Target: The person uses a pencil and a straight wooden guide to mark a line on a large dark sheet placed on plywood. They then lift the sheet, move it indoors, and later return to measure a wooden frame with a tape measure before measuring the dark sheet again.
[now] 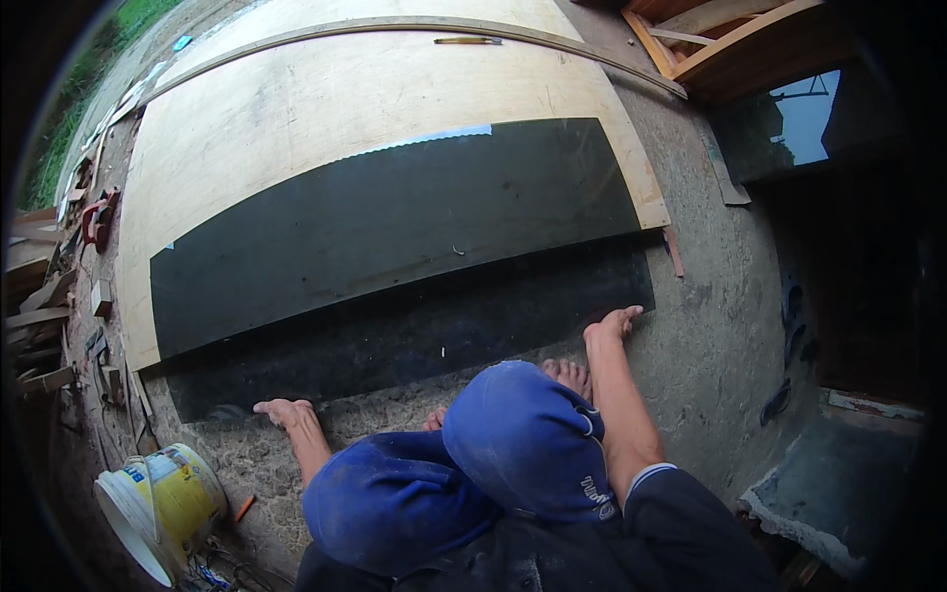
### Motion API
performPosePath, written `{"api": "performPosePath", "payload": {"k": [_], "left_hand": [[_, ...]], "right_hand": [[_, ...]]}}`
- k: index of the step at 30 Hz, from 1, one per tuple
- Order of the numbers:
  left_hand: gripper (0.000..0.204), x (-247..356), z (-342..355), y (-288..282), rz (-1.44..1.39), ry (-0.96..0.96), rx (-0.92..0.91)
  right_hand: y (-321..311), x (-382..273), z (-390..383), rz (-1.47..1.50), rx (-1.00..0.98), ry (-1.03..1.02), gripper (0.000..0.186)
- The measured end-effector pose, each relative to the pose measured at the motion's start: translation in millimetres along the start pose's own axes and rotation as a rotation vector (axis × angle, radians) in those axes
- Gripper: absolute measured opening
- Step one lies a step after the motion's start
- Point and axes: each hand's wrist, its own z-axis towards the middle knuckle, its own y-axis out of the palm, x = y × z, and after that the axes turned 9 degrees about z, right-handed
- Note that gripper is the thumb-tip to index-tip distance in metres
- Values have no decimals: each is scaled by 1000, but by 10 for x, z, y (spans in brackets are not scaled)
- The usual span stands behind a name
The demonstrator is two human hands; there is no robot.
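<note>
Right, we have the left hand (283, 411) flat, fingers loosely apart, on the near edge of the dark glass sheet (395, 257) at its left end; the right hand (614, 324) is spread open the same way at the right end, gripping nothing. Hands sit wide apart, likely to steady the long pane evenly. The sheet lies on the plywood board (326, 99), its near strip overhanging onto the rough concrete floor (710, 326). Our blue knees (454, 474) crouch just behind. Yellow-white bucket (163, 508) near the left hand, pencil (468, 40) far off on the board
</note>
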Motion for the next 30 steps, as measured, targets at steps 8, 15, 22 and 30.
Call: {"api": "performPosePath", "payload": {"k": [8, 15, 22, 30], "left_hand": [[94, -46, -51, -134, -41, -14, -16], [92, 31, -66, -239, -102, -15, -91], [91, 383, -298, -67, -224, 47, -270], [89, 557, -743, 295, -256, 101, -409]], "right_hand": [[-61, -7, 149, 93, -41, -44, 100], [-65, -147, 142, 115, -88, 23, 101], [271, -534, 124, 369, -303, 68, 101], [606, -1139, -148, 576, -491, 126, 56]]}}
